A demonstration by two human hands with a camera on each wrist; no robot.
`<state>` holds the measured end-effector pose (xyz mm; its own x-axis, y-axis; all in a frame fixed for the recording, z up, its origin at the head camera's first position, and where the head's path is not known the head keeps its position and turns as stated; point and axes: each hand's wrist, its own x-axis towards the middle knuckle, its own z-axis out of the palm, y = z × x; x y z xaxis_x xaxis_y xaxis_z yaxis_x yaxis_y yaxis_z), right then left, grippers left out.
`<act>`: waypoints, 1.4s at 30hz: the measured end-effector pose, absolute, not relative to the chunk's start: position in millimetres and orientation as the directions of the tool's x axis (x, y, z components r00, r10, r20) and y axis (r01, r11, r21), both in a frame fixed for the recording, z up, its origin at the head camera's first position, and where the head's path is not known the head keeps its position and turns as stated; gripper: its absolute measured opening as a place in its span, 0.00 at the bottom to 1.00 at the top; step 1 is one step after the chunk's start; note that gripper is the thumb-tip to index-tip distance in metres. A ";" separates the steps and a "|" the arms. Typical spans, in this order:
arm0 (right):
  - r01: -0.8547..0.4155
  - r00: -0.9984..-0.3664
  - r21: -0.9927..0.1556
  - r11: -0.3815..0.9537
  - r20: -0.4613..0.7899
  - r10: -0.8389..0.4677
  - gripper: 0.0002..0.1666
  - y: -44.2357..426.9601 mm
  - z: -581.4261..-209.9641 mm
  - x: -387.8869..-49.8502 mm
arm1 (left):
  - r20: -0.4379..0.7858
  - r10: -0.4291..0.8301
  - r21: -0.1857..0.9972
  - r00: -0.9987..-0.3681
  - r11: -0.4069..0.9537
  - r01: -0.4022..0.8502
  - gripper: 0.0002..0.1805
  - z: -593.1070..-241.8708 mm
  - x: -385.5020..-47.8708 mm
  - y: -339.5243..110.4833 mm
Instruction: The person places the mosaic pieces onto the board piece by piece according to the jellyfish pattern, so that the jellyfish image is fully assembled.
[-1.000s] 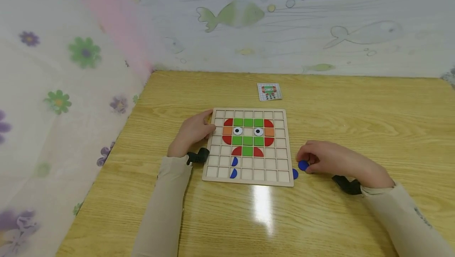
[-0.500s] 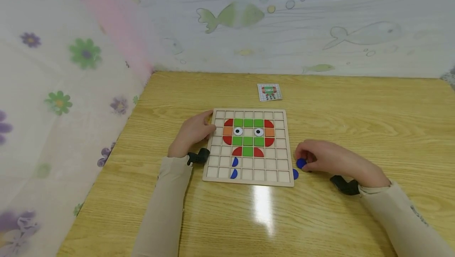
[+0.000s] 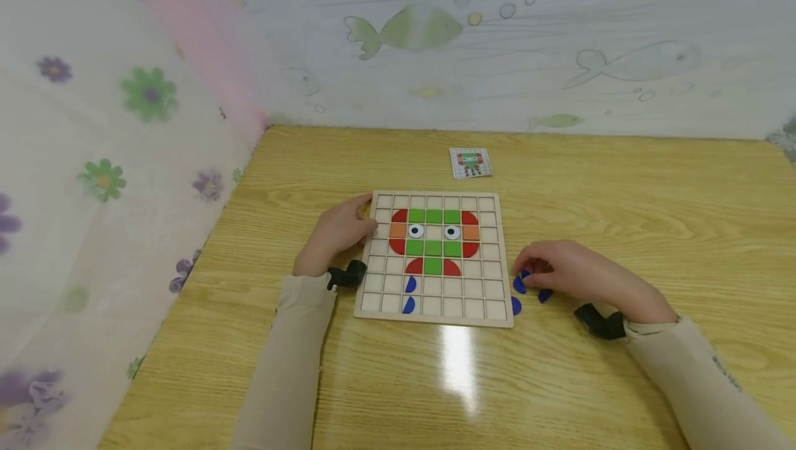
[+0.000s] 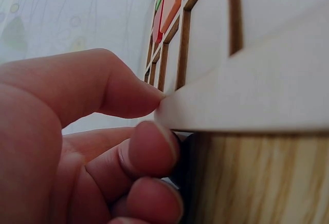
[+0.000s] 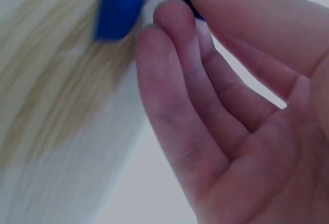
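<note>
A wooden grid board (image 3: 475, 309) lies on the table, holding red, green, orange and blue pieces and two eye pieces. My left hand (image 3: 338, 232) holds its left edge, thumb against the rim and the other fingers curled below, as the left wrist view shows. Beyond the board's right edge, my right hand (image 3: 575, 274) pinches a blue half-round piece (image 3: 521, 283) between thumb and fingers. Another blue half-round piece (image 3: 545, 296) stays under that hand. A third blue piece (image 3: 516, 305) touches the board's lower right edge. In the right wrist view the held piece is partly cut off.
A small picture card (image 3: 470, 162) with a printed face pattern lies behind the board. Walls with fish and flower prints border the wooden table (image 3: 653, 208) at the back and left. Light glares off the tabletop in front of the board.
My right hand has shifted slightly left and away from me, pinching one blue half-round piece. A second half-round piece now shows apart from it, left behind on the table. The left hand keeps its place.
</note>
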<state>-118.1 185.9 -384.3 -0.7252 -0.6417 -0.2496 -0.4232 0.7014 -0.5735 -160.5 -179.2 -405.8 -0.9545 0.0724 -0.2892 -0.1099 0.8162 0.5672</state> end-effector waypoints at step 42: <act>-0.599 -0.701 -0.527 0.603 -0.021 -0.713 0.04 64.4 -390.5 -103.9 | -0.279 0.082 0.566 -0.957 0.819 -0.095 0.36 -408.5 -161.1 -180.8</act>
